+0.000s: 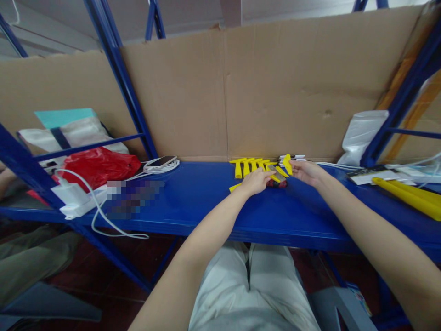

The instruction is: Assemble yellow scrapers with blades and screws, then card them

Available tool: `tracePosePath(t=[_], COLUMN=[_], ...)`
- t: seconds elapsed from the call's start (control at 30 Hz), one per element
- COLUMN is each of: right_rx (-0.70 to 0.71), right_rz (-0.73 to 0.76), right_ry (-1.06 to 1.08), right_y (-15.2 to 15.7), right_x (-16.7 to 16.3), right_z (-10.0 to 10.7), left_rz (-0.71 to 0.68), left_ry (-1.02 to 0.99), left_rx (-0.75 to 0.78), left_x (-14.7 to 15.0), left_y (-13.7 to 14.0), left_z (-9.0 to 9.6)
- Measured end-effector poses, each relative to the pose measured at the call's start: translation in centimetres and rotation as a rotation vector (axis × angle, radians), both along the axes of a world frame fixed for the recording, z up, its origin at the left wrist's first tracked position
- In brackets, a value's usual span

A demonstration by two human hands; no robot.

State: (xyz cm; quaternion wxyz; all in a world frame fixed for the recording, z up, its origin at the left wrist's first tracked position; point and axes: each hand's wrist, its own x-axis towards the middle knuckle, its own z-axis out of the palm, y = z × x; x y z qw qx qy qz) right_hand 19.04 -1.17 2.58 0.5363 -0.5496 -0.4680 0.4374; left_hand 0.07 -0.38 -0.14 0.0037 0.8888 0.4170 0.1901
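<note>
Over the blue shelf, my left hand [255, 181] is closed on a small tool with a greyish flat part [276, 174] and yellow at its edge; its exact kind is not clear. My right hand [306, 173] pinches a small yellow plastic piece [287, 164] just to the right of it. Several yellow T-shaped pieces [245, 167] lie in a row beyond my left hand. Beneath the fingers is a dark red item [278, 184], partly covered. Another yellow end [234, 187] sticks out by my left wrist.
Small white-and-black items [296, 157] lie behind my right hand, against the cardboard wall [275, 92]. To the left are a phone [164, 161], coiled white cable, a power strip [77, 207] and a red bag [99, 163]. Long yellow objects [409, 197] lie at right.
</note>
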Motion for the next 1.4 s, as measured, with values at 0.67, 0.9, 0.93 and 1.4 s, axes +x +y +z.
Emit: tracePosePath(t=[0.67, 0.9, 0.93, 1.4], right_rx=[0.115, 0.139, 0.139, 0.193], right_rz=[-0.108, -0.116, -0.113, -0.17], right_ry=[-0.249, -0.271, -0.269, -0.307], right_y=[-0.1, -0.2, -0.2, 0.5], right_x=[-1.8, -1.9, -1.9, -1.5], right_z=[-1.2, -1.3, -1.3, -1.5], left_rz=[-0.037, -0.052, -0.058, -0.105], left_ry=[-0.085, -0.088, -0.092, -0.129], left_rx=[-0.015, -0.04, -0.037, -0.024], left_x=[0.4, 0.2, 0.2, 0.1], left_y=[-0.3, -0.5, -0.5, -0.4], left_z=[0.1, 0.3, 0.3, 0.3])
